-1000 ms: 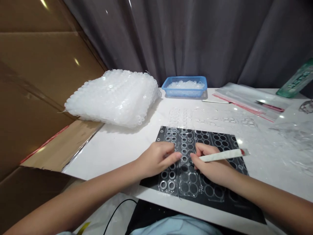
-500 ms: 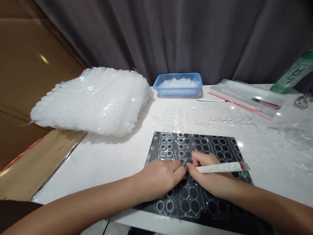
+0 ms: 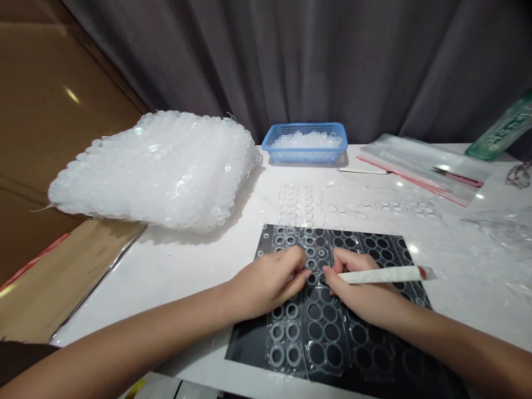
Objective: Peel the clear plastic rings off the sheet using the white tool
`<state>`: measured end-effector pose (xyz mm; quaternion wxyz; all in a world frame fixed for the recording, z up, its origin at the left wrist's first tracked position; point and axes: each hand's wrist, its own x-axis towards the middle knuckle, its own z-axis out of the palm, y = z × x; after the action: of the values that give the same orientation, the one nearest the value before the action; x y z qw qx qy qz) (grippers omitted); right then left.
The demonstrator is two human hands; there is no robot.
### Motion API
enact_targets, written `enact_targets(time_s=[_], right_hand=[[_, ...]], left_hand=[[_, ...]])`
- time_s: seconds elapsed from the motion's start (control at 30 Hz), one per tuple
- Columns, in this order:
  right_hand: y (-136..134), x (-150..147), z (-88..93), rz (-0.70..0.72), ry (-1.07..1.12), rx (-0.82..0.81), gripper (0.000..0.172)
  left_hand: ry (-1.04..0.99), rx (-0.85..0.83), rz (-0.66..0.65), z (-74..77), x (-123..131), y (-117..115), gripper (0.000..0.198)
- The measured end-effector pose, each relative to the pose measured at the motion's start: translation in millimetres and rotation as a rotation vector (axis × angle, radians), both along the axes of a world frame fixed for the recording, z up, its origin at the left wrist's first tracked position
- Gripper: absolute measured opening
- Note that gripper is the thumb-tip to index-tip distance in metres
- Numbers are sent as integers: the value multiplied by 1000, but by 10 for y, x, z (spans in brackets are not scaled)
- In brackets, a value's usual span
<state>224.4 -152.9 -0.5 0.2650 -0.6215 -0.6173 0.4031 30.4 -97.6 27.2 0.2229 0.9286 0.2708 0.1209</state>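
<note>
A black mat [image 3: 249,338] lies on the white table [image 3: 187,266], covered by a clear plastic sheet of rings [image 3: 316,332]. My left hand [image 3: 270,282] rests on the sheet with its fingers curled and pinched near a ring at the sheet's middle. My right hand [image 3: 361,293] is closed round a white stick tool with a red end [image 3: 386,274], its tip set on the sheet close to the left fingertips. The two hands almost touch.
A big pile of translucent ring sheets [image 3: 158,169] sits at the left. A blue basket [image 3: 307,143] with loose rings stands at the back. More clear sheets [image 3: 357,202], plastic bags [image 3: 419,163] and a green bottle [image 3: 502,130] lie to the right. Cardboard [image 3: 54,277] borders the left.
Both hands have shifted slightly along the ring sheet, staying close together with the tool still held. The view also tilted a little.
</note>
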Motion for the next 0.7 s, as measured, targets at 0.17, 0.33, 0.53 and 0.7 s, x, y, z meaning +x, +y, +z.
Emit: enact_targets(time_s=[0.17,0.33,0.53,0.7], right_hand=[[20,-25,-30,21,-52,-3,24],[32,-44,-14,28,-127,-11,23],[21,-29,-19,31,-111,-1,22],[87,2,-2,-38,33,-21,24]], left_hand=[[170,223,-187,-80,72,-50,24],[248,297,-198,-121,99,-77,24],[-44,-143,83,-4,68,66,20],[-113,-131,170,51,43,192,26]])
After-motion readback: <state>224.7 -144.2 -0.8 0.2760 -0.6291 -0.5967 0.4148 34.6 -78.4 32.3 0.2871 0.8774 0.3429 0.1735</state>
